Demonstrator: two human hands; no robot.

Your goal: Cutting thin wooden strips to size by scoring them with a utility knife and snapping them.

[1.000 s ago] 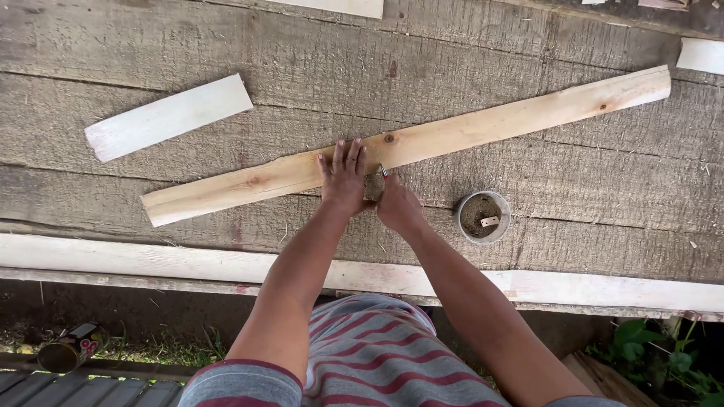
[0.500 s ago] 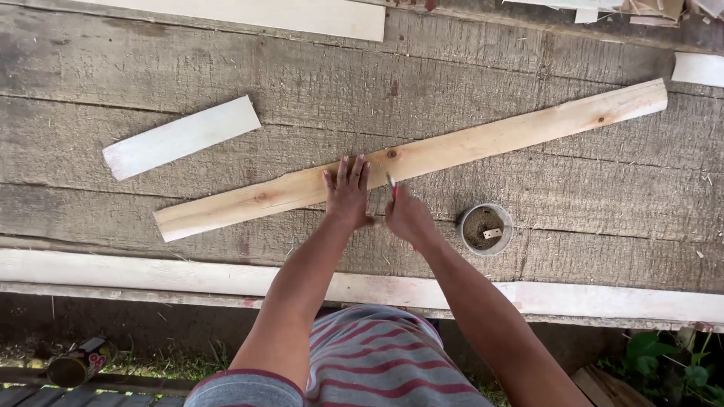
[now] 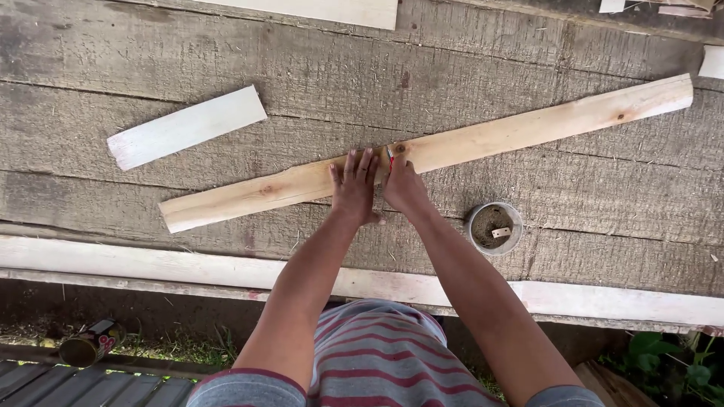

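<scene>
- Head view, progress: I'm pressing my left hand [image 3: 354, 188] flat, fingers spread, on the long pale plank [image 3: 520, 128]; it's holding nothing, just pinning the wood; my right hand [image 3: 403, 188] is pinching a thin red-tipped stick, likely a pencil [image 3: 390, 156], its tip sitting on the plank's top face just beside a dark knot [image 3: 400, 148]
- Judging by that, I'm reading this as the marking stage; I'm not seeing a finished line or any cut on the plank, though a faint mark would be too small to tell here; the plank is lying in one piece, so any cutting or fixing is looking not yet done
- Head view, where the plank is: it's lying diagonally across the grey weathered boards [image 3: 113, 45], low end at my left, high end at far right; my hands are meeting near its middle
- Head view, how it looks: fresh, light, clean-sawn timber, narrow and long; small knots are showing along it; both ends are looking square
- Around it: a short whitish offcut [image 3: 185, 126] is lying well apart at upper left; a small round tin [image 3: 494, 227] with something gritty inside is standing near my right wrist; a white painted board [image 3: 151, 264] is running along the near edge
</scene>
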